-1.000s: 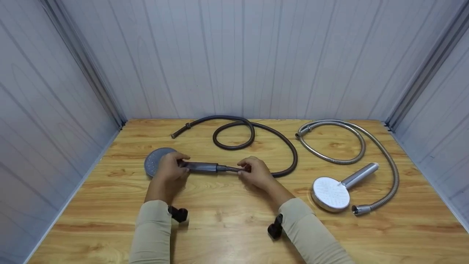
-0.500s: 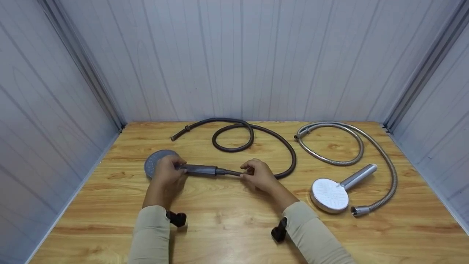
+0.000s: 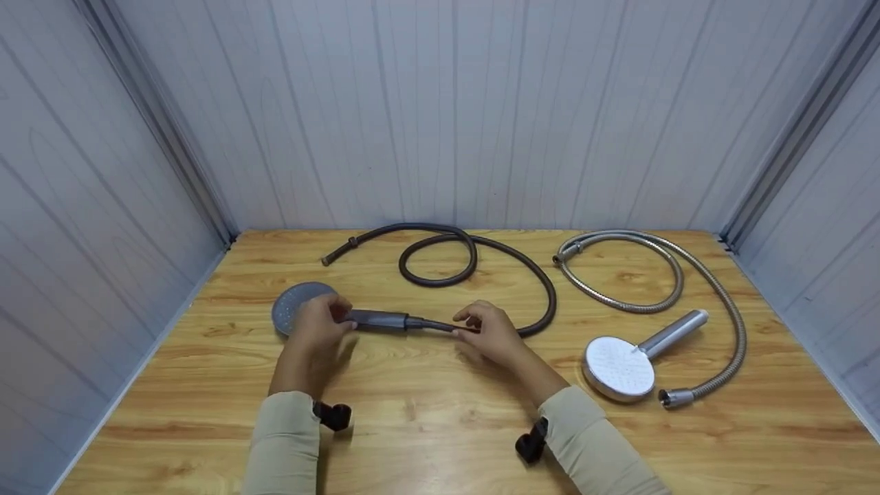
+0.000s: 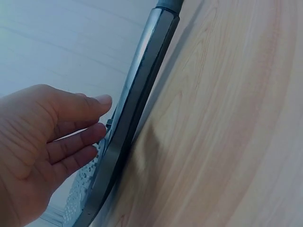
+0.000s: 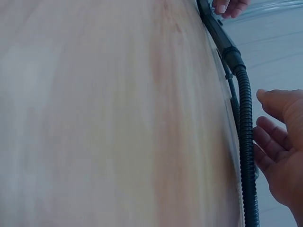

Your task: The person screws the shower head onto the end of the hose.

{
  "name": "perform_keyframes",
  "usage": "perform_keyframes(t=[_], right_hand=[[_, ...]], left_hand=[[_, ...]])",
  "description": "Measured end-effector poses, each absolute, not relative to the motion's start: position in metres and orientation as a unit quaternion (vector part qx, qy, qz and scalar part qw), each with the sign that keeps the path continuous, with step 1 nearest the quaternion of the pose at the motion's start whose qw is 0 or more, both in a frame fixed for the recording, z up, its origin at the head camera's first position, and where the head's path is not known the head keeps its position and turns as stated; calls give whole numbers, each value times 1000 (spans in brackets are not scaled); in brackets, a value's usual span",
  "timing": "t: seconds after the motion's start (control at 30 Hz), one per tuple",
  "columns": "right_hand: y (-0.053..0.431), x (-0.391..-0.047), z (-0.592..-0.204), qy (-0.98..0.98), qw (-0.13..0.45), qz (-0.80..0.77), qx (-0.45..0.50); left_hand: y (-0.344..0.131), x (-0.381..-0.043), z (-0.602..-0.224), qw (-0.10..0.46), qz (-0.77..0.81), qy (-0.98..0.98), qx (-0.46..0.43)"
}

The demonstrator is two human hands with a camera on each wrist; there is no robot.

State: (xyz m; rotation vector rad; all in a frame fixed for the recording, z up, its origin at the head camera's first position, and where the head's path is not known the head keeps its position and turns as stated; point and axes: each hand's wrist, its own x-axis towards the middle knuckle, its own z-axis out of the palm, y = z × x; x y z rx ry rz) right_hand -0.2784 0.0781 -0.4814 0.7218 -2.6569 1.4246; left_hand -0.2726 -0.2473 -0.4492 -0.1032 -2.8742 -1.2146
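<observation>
While the dark shower head (image 3: 375,319) lies just beside the left hand (image 3: 320,322), whose loosely bent fingers grip nothing, its dark hose (image 3: 554,300) passes the right hand (image 3: 495,335), likewise relaxed, thumb apart, and loops beyond toward the back edge of the table (image 3: 412,426). Tabletop stretches nearer than both hands; rightward lie a silver shower head (image 3: 619,368) and silver hose (image 3: 738,333).

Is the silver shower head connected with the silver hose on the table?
No, the silver shower head lies apart from both ends of the silver hose.
</observation>
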Motion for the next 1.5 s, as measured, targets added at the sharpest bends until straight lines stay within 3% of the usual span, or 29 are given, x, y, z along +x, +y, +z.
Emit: perform_keyframes(t=[0.3, 0.67, 0.9, 1.5], right_hand=[[81, -266, -467, -849, 20, 482, 216], [91, -255, -464, -854, 45, 468, 221], [98, -248, -463, -854, 28, 471, 220], [118, -235, -463, -849, 60, 466, 243]], left_hand=[[-239, -266, -444, -4, -386, -920, -62], [-230, -257, -445, 52, -357, -926, -111], [-225, -251, -446, 77, -367, -917, -140], [-215, -237, -443, 64, -414, -886, -197]])
